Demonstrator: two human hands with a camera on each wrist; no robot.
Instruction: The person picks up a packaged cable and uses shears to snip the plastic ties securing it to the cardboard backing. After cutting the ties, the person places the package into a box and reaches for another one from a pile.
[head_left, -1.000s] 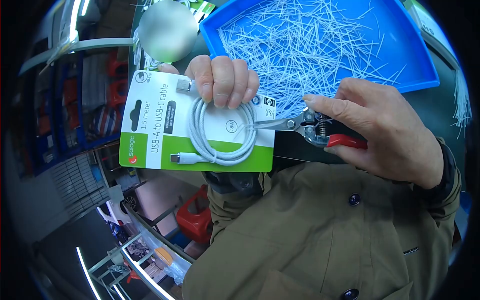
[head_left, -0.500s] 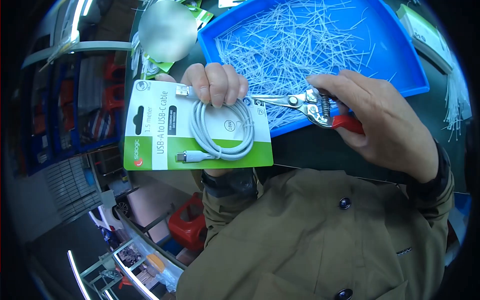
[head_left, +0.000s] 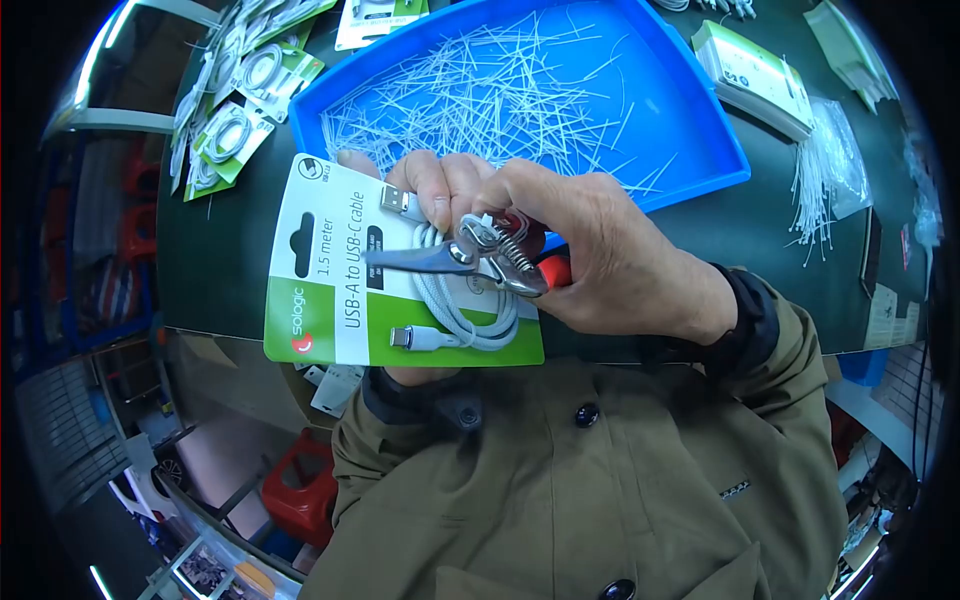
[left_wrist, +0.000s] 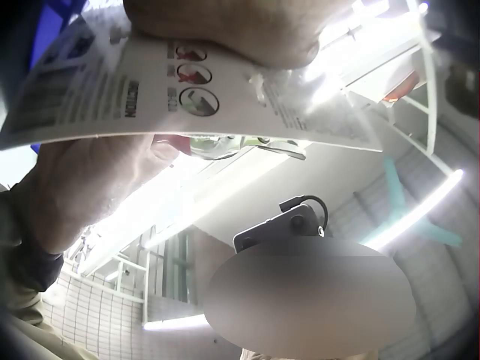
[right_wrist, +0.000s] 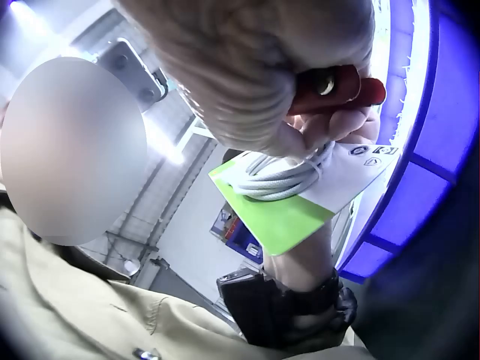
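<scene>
Where the hands are meeting: centre of the head view, in front of an olive-green buttoned jacket (head_left: 600, 480).
Left hand (head_left: 432, 190): its grip is curling over the top edge of a white-and-green cardboard retail card (head_left: 330, 300), fingers on the front, pinching it upright.
Card: it is carrying a coiled white braided USB cable (head_left: 480, 315) fastened to its face, and it is hanging just left of centre, below the tray.
Right hand (head_left: 620, 265): its grip is wrapping tightly round red-handled steel spring snips (head_left: 465, 255), fingers closing fully on the handles.
Snips: the blades are pointing left across the card's face, over the cable coil; whether they are touching it I cannot tell.
Blue plastic tray (head_left: 700, 140): it is sitting at upper centre on the dark green tabletop (head_left: 790, 260), holding a scatter of thin white cut strands (head_left: 480, 90).
Upper left: more carded white cables (head_left: 235, 130) are lying in a heap.
Right edge: a bundle of white ties (head_left: 815, 180) is lying beside a flat white-and-green box (head_left: 755, 75).
</scene>
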